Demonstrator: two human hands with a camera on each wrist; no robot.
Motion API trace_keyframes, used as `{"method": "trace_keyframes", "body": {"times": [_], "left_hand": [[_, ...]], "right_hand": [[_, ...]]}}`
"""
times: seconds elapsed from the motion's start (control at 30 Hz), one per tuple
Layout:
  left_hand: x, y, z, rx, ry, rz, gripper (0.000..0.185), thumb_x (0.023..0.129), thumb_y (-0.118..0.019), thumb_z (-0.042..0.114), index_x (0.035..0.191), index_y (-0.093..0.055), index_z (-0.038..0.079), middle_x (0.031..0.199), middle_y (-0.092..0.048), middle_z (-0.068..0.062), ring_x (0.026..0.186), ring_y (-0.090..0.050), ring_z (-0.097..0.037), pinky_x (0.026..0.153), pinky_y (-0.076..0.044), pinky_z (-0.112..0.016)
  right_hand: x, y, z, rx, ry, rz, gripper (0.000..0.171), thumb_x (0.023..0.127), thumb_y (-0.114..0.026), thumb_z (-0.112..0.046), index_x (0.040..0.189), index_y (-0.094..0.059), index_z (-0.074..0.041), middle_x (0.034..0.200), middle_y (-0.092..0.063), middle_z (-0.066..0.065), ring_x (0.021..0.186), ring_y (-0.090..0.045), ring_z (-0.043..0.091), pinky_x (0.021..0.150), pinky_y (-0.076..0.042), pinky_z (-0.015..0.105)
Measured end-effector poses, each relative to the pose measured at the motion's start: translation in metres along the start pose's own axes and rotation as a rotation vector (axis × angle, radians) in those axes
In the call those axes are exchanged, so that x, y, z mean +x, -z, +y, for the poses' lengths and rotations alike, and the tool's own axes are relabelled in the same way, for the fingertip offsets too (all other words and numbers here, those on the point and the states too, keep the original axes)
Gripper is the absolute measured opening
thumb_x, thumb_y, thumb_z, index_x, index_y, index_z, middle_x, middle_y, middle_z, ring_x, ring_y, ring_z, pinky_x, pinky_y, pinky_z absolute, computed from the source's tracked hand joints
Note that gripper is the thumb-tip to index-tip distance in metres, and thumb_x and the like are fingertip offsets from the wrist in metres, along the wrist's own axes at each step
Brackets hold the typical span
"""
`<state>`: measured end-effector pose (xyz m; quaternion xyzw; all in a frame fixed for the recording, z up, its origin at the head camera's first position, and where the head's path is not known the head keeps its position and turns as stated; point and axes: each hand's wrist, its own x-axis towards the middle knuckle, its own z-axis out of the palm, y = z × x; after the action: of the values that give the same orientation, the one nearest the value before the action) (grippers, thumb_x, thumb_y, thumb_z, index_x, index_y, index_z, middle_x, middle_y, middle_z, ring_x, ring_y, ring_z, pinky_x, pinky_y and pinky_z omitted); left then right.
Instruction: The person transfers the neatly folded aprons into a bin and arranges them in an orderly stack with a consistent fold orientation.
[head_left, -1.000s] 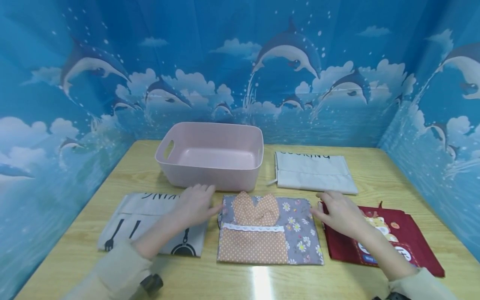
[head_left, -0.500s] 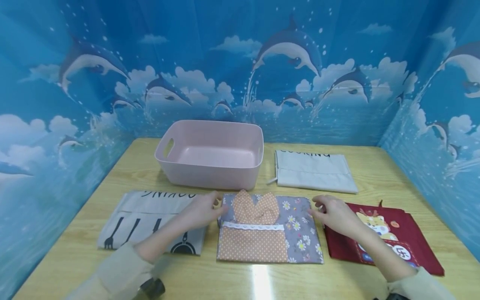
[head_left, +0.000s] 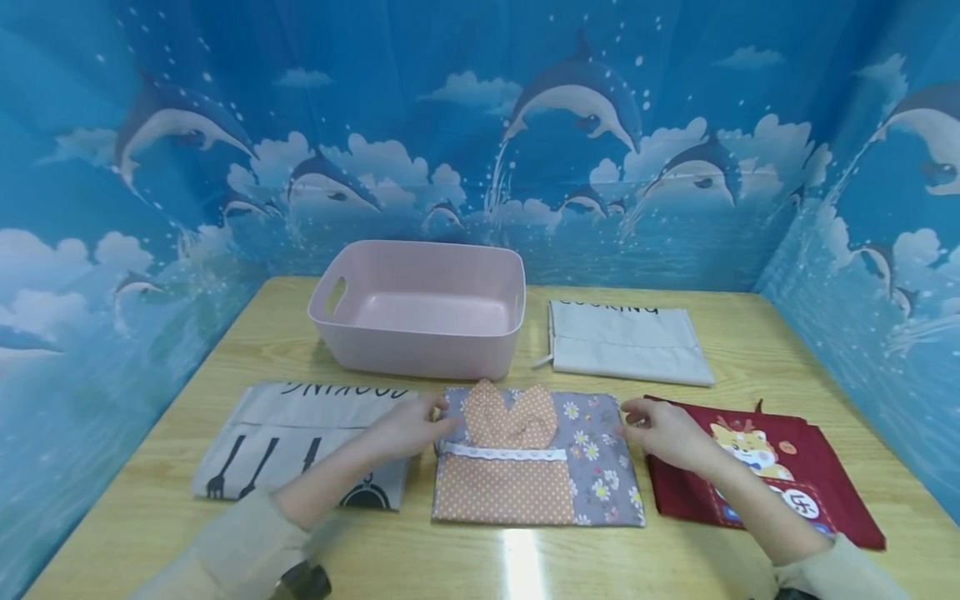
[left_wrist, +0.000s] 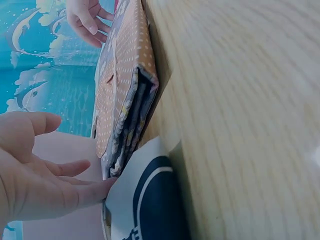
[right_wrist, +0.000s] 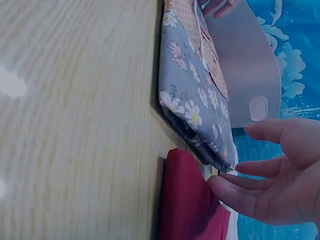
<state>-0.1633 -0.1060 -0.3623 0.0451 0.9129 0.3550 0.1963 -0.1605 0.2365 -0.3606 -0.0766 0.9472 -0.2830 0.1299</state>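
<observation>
Left grip (head_left: pixel 410 427) and right grip (head_left: pixel 665 432) neared edges of floral cloth (head_left: pixel 528 479)

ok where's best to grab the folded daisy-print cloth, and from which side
I'd take the folded daisy-print cloth by its left and right edges near the far corners, coming in from both sides. It lies flat on the table with stacked layers showing at both ends, so pinching through them all should keep it folded.

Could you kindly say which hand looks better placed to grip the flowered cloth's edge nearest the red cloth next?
Probably the right hand: its fingers are at that edge of the flowered cloth; the left hand is at the opposite edge.
</observation>
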Motion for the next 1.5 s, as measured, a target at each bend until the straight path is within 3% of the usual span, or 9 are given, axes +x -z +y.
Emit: {"method": "trace_keyframes", "body": {"times": [0.13, 0.27, 0.53, 0.7, 0.97, 1.3, 1.5], "left_hand": [[-0.002, -0.002, 0.001, -0.064, 0.016, -0.004, 0.057, 0.090, -0.055, 0.042, 0.133, -0.045, 0.006, 0.127, -0.051, -0.019, 0.115, -0.049, -0.035, 0.090, -0.043, -0.053], [-0.001, -0.004, 0.001, -0.161, 0.027, -0.006, 0.059, 0.090, -0.055, 0.041, 0.135, -0.043, 0.005, 0.132, -0.047, -0.021, 0.119, -0.045, -0.038, 0.094, -0.039, -0.056], [-0.005, -0.009, 0.005, -0.428, 0.077, -0.043, 0.057, 0.092, -0.055, 0.031, 0.135, -0.037, -0.001, 0.133, -0.043, -0.023, 0.118, -0.043, -0.044, 0.077, -0.053, -0.047], [-0.002, -0.010, 0.008, -0.491, 0.142, -0.013, 0.054, 0.092, -0.053, 0.027, 0.135, -0.037, -0.003, 0.134, -0.041, -0.026, 0.118, -0.042, -0.045, 0.078, -0.053, -0.047], [0.002, -0.015, 0.008, -0.620, 0.201, 0.014, 0.052, 0.094, -0.052, 0.024, 0.136, -0.036, -0.002, 0.135, -0.039, -0.025, 0.120, -0.041, -0.045, 0.085, -0.049, -0.048], [0.003, -0.018, 0.010, -0.694, 0.175, 0.021, 0.044, 0.093, -0.050, 0.019, 0.129, -0.040, -0.004, 0.130, -0.042, -0.022, 0.110, -0.049, -0.036, 0.077, -0.052, -0.040], [0.004, -0.019, 0.008, -0.773, 0.155, 0.006, 0.044, 0.093, -0.050, 0.017, 0.129, -0.038, -0.006, 0.126, -0.042, -0.021, 0.100, -0.051, -0.030, 0.076, -0.052, -0.036]], "right_hand": [[0.001, -0.002, 0.000, 0.103, -0.048, -0.035, 0.049, 0.087, -0.063, -0.020, 0.123, -0.049, 0.011, 0.104, -0.060, 0.020, 0.079, -0.062, 0.020, 0.065, -0.056, 0.035], [0.002, -0.004, 0.002, 0.244, -0.080, -0.078, 0.049, 0.088, -0.061, -0.014, 0.126, -0.045, 0.014, 0.101, -0.060, 0.018, 0.083, -0.062, 0.022, 0.065, -0.057, 0.037], [-0.001, -0.004, 0.004, 0.485, -0.109, -0.171, 0.056, 0.091, -0.057, -0.011, 0.132, -0.029, 0.014, 0.106, -0.056, 0.024, 0.084, -0.062, 0.027, 0.065, -0.056, 0.042], [0.000, -0.006, 0.007, 0.542, -0.143, -0.158, 0.059, 0.091, -0.057, -0.015, 0.135, -0.027, 0.012, 0.110, -0.054, 0.024, 0.088, -0.060, 0.026, 0.069, -0.056, 0.041], [0.000, -0.007, 0.010, 0.563, -0.152, -0.146, 0.060, 0.094, -0.053, -0.016, 0.135, -0.023, 0.015, 0.101, -0.056, 0.018, 0.078, -0.057, 0.018, 0.068, -0.056, 0.038], [0.000, -0.010, 0.007, 0.523, -0.128, -0.122, 0.055, 0.093, -0.053, -0.013, 0.132, -0.028, 0.015, 0.101, -0.061, 0.020, 0.087, -0.062, 0.024, 0.073, -0.055, 0.040], [-0.002, -0.010, 0.005, 0.566, -0.160, -0.124, 0.057, 0.094, -0.051, -0.014, 0.136, -0.024, 0.012, 0.109, -0.056, 0.023, 0.087, -0.062, 0.025, 0.071, -0.055, 0.043]]}}
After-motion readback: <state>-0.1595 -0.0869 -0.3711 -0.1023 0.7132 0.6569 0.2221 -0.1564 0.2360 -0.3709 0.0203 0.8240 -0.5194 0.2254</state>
